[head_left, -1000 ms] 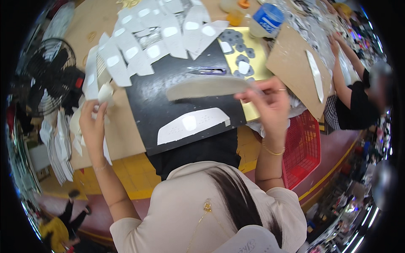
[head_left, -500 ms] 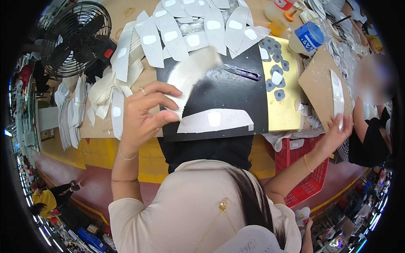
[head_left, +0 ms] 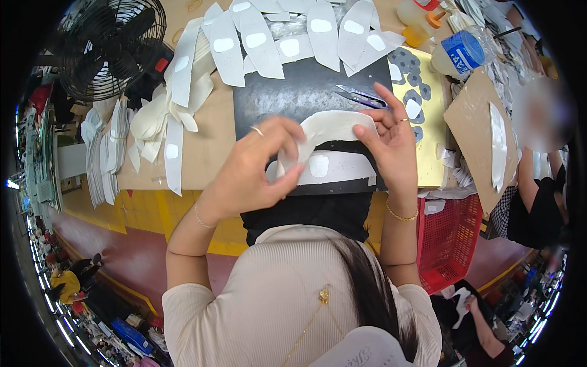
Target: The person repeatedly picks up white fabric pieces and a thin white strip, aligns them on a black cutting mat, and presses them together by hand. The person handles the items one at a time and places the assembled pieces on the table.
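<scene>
Both hands hold a curved, cream-white shoe upper piece above the black work mat. My left hand, slightly blurred, pinches its left end between thumb and fingers. The right end sits between the thumb and fingers of my right hand, whose index finger is raised. Just below, flat on the mat's near edge, lies a similar piece with a white patch and rows of small holes. Thread snips with purple handles lie behind my right hand.
Several patched pieces fan out along the back. A fan and cream stacks stand left. At right are a yellow board with grey pieces, a blue-labelled jar, brown cardboard bearing a white strip, and a red basket.
My right hand has left the white strip on the cardboard and come inward to hold the upper piece. My left hand has moved right and lowered that piece toward the mat.
</scene>
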`<state>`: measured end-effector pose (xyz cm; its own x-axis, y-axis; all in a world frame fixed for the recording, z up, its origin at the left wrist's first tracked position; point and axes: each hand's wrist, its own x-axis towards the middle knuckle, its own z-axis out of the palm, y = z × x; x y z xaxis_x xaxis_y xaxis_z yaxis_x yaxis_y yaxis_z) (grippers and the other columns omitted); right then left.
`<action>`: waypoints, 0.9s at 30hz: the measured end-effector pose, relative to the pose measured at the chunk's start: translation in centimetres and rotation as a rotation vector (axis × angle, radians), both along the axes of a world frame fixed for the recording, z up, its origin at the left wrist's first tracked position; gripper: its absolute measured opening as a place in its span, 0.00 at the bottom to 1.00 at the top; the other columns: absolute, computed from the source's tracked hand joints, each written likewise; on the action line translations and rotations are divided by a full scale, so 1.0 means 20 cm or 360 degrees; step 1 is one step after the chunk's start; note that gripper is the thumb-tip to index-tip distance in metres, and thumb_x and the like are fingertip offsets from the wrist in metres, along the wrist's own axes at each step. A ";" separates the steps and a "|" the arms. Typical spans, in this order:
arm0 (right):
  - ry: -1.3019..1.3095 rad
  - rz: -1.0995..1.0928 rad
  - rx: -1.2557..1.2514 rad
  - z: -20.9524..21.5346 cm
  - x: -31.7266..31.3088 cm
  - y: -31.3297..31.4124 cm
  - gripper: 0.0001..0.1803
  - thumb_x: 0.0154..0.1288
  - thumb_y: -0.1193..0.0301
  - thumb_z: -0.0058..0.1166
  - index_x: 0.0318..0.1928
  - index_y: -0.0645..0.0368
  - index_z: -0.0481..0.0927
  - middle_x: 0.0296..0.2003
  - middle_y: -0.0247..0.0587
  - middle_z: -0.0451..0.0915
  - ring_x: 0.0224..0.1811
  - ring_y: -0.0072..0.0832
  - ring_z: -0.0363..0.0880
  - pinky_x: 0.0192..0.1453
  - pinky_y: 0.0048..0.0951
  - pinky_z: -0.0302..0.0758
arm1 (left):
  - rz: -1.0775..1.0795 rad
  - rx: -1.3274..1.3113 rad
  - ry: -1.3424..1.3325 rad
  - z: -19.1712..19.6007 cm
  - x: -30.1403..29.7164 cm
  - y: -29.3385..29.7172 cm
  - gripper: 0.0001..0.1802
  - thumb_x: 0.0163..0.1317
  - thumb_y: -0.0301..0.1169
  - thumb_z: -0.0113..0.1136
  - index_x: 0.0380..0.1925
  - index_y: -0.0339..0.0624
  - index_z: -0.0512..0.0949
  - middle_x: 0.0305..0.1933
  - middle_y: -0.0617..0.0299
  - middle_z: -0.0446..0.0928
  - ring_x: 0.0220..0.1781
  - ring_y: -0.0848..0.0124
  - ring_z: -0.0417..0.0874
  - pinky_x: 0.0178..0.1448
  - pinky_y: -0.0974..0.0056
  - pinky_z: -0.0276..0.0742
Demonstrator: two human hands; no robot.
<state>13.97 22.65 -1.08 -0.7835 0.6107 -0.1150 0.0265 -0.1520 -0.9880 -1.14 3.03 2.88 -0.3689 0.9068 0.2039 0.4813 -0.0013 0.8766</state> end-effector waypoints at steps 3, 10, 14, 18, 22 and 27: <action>0.0009 0.0020 -0.0054 -0.02 0.07 0.02 0.26 0.62 0.80 0.64 0.61 0.70 0.73 0.49 0.44 0.81 0.49 0.22 0.80 0.55 0.22 0.79 | 0.0358 -0.0118 -0.0496 -0.04 0.02 -0.04 0.24 0.58 0.14 0.63 0.54 0.38 0.71 0.56 0.53 0.73 0.43 0.77 0.79 0.39 0.74 0.77; -0.0404 0.0073 0.0082 -0.07 0.24 -0.03 0.10 0.65 0.73 0.64 0.41 0.68 0.85 0.44 0.43 0.84 0.34 0.19 0.82 0.37 0.18 0.80 | 0.0506 -0.0426 -0.0968 -0.22 0.04 -0.20 0.26 0.60 0.20 0.67 0.58 0.34 0.70 0.37 0.59 0.76 0.31 0.79 0.79 0.31 0.75 0.79; -0.0776 0.0047 -0.0075 -0.03 0.27 -0.09 0.09 0.65 0.72 0.64 0.36 0.68 0.85 0.29 0.35 0.84 0.25 0.18 0.80 0.33 0.18 0.79 | 0.0694 -0.0584 -0.1133 -0.21 0.10 -0.23 0.25 0.60 0.23 0.69 0.56 0.35 0.72 0.35 0.61 0.76 0.22 0.83 0.75 0.23 0.76 0.73; -0.0999 0.0123 0.0357 -0.02 0.25 -0.08 0.10 0.63 0.70 0.66 0.36 0.67 0.85 0.23 0.37 0.83 0.23 0.19 0.79 0.31 0.20 0.76 | 0.0728 -0.0713 -0.0965 -0.26 0.11 -0.24 0.25 0.59 0.24 0.70 0.55 0.37 0.72 0.30 0.64 0.76 0.20 0.85 0.70 0.21 0.77 0.67; -0.1052 0.0140 0.0594 -0.06 0.24 -0.07 0.12 0.60 0.69 0.68 0.35 0.67 0.85 0.22 0.42 0.83 0.23 0.22 0.79 0.31 0.24 0.75 | 0.0751 -0.0705 -0.0686 -0.33 0.12 -0.25 0.28 0.56 0.26 0.73 0.56 0.39 0.73 0.24 0.68 0.76 0.21 0.84 0.67 0.25 0.75 0.62; -0.1072 0.0137 0.0660 -0.09 0.24 -0.08 0.11 0.61 0.69 0.67 0.34 0.67 0.85 0.21 0.39 0.81 0.23 0.20 0.77 0.31 0.22 0.73 | 0.0764 -0.0840 -0.0537 -0.30 0.12 -0.21 0.31 0.55 0.28 0.74 0.58 0.41 0.72 0.22 0.66 0.76 0.22 0.80 0.69 0.28 0.71 0.65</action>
<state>18.83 21.13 -2.95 -0.6726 0.6481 -0.3571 0.6333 0.2545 -0.7309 1.28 -1.23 -3.16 -0.7099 0.5784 -0.4018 0.0315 0.5960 0.8024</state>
